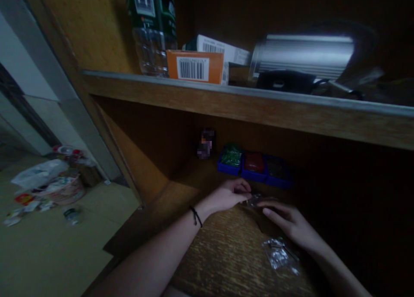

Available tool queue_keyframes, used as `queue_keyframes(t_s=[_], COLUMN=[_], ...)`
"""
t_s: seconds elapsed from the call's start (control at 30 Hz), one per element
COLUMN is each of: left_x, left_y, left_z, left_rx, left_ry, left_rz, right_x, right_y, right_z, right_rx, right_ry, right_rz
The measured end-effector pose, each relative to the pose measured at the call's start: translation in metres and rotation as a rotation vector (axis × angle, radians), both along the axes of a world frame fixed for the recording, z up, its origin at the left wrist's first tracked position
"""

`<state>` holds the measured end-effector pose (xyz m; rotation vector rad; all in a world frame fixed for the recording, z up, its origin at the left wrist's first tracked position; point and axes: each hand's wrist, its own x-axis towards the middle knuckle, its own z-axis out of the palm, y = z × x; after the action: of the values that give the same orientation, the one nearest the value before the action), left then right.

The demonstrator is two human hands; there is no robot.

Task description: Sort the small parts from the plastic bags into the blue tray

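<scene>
A small clear plastic bag (255, 198) lies between my two hands, just above or on the wooden surface; its contents are too dark to make out. My left hand (230, 195), with a black cord on the wrist, pinches the bag's left side between thumb and fingers. My right hand (286, 219) reaches in from the right. Its fingers are stretched out with the thumb apart, and the fingertips come up to the bag's right edge. Nearer to me, below the right hand, lies another clear plastic bag (280, 254) with thin dark pieces in it.
Behind my hands stand blue trays holding green (231, 155), red (254, 162) and dark packets (274, 167). The shelf edge (246, 101) runs overhead, bearing a bottle (155, 38), an orange box (196, 67) and a silver ribbed device (302, 55). A full waste basket (66, 191) stands on the left floor.
</scene>
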<state>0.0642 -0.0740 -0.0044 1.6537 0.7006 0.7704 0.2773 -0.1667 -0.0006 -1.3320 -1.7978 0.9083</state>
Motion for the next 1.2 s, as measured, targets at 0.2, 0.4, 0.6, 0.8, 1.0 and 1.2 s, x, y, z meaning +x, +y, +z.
queue_keyframes(t_s=[0.2, 0.4, 0.6, 0.8, 1.0, 1.2], left_x=[0.002, 0.0, -0.002, 0.022, 0.029, 0.019], left_y=[0.0, 0.004, -0.022, -0.064, -0.063, -0.04], left_z=[-0.001, -0.006, 0.013, 0.009, -0.005, -0.005], left_rx=[0.057, 0.165, 0.635, 0.857, 0.938, 1.0], left_ry=[0.05, 0.138, 0.27, 0.231, 0.347, 0.384], left_rz=[0.069, 0.098, -0.288, -0.616, -0.606, -0.465], right_x=[0.013, 0.047, 0.061, 0.048, 0.045, 0.044], right_y=[0.003, 0.019, 0.027, 0.026, 0.024, 0.023], right_z=[0.003, -0.004, -0.021, -0.021, -0.02, -0.02], right_rx=[0.047, 0.155, 0.231, 0.221, 0.225, 0.149], right_ry=[0.052, -0.091, -0.211, -0.2, -0.185, -0.139], right_rz=[-0.323, -0.543, -0.562, -0.489, -0.497, -0.525])
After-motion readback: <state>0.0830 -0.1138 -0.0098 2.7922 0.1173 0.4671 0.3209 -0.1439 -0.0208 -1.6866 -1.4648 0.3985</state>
